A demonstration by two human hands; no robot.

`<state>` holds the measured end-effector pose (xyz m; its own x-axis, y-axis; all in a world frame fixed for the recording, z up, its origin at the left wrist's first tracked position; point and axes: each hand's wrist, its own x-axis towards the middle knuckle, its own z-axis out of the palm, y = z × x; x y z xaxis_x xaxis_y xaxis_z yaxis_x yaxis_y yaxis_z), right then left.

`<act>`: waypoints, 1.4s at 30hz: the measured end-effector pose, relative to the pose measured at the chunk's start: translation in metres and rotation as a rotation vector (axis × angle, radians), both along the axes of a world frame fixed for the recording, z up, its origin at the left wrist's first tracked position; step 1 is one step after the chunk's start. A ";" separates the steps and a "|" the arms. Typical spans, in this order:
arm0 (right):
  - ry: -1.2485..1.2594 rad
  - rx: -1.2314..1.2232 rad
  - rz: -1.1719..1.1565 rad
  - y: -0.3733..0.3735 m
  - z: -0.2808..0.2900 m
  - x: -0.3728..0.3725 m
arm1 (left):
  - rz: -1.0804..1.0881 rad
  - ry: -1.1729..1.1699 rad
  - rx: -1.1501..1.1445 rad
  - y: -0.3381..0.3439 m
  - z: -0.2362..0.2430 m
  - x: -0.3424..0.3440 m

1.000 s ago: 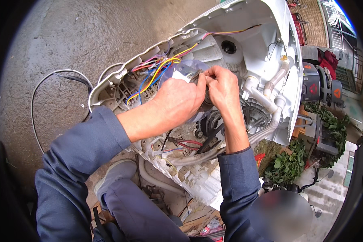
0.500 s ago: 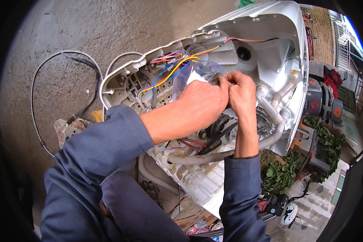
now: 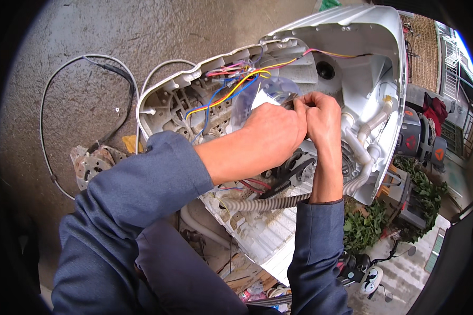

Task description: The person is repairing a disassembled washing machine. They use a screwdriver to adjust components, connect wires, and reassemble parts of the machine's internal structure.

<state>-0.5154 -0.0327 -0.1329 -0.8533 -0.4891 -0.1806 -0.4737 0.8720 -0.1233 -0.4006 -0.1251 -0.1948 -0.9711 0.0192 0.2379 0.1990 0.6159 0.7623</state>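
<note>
Both of my hands meet above the white plastic housing (image 3: 278, 233) of a washing machine lying opened up. My left hand (image 3: 273, 131) is closed, its fingertips pressed against those of my right hand (image 3: 321, 116), which is also closed in a pinch. Whatever lies between the fingertips is small and mostly hidden. Just beyond them rests a clear plastic bag (image 3: 240, 107) with a white piece of paper (image 3: 264, 100). Yellow, blue and red wires (image 3: 231, 96) run across the housing to the left of the bag.
A ribbed grey hose (image 3: 263, 205) crosses the housing below my hands. At the left, a grey cable (image 3: 46, 131) loops over wet concrete near a rusty metal part (image 3: 92, 165). Green leafy plants (image 3: 365, 223) and parked scooters (image 3: 370, 278) stand at the right.
The whole scene has shifted slightly to the right in the view. My hands stay pressed together at nearly the same place over the housing, with only small finger movement.
</note>
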 end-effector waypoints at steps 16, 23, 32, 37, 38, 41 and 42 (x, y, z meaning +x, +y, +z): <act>-0.008 0.046 0.048 0.000 0.003 -0.004 | 0.081 -0.086 0.095 0.012 0.008 0.002; -0.016 -0.005 0.046 0.000 0.005 -0.004 | 0.146 -0.061 0.173 0.028 0.007 0.000; -0.040 -0.047 0.011 0.003 0.003 -0.002 | 0.229 -0.003 0.160 0.034 0.004 0.000; -0.050 -0.076 0.005 0.002 0.001 -0.004 | 0.242 -0.011 0.136 0.029 0.006 -0.002; -0.060 -0.083 -0.003 0.002 0.002 -0.004 | 0.249 -0.015 0.135 0.029 0.007 -0.003; -0.060 -0.059 0.011 0.002 0.007 0.000 | 0.204 -0.032 0.139 0.031 0.008 -0.002; -0.060 -0.055 0.008 0.002 0.007 0.000 | 0.215 -0.033 0.150 0.031 0.007 -0.002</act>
